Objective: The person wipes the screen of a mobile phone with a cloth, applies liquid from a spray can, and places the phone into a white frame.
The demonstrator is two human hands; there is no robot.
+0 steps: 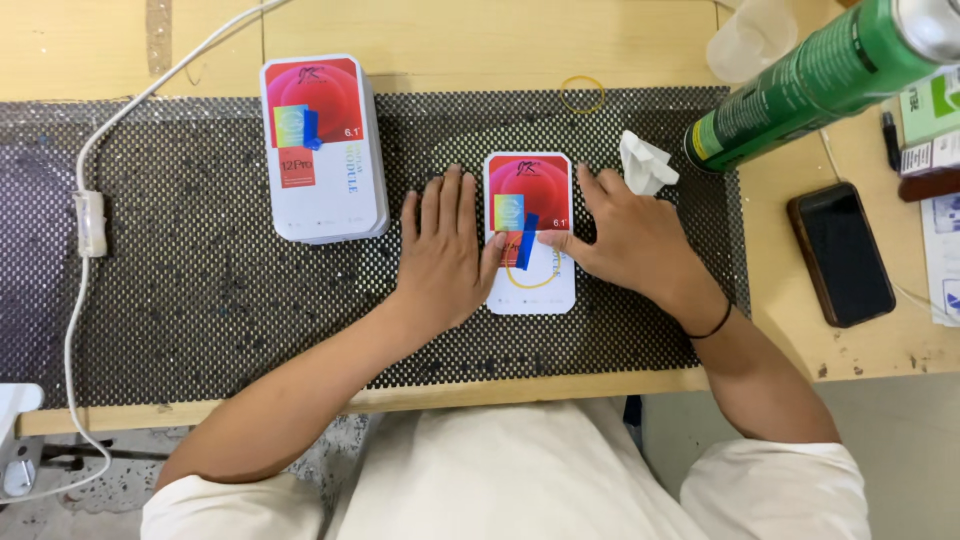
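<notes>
On the perforated black mat [200, 290], a person's hands framed a small white box [530, 233] with a red-and-pink printed face. The left hand [445, 250] lay flat and spread against the box's left edge, holding nothing; the right hand [630, 235] pressed its thumb on a strip of blue tape [525, 243], a yellow rubber band [530, 278] just below. Judging by this, the sealing step was in hand, calling next for firm smoothing.

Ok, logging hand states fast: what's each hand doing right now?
Left hand: open, flat, fingers spread, thumb touching the left edge of the small white box.
Right hand: open, thumb pressing the box's top; grips nothing.
</notes>
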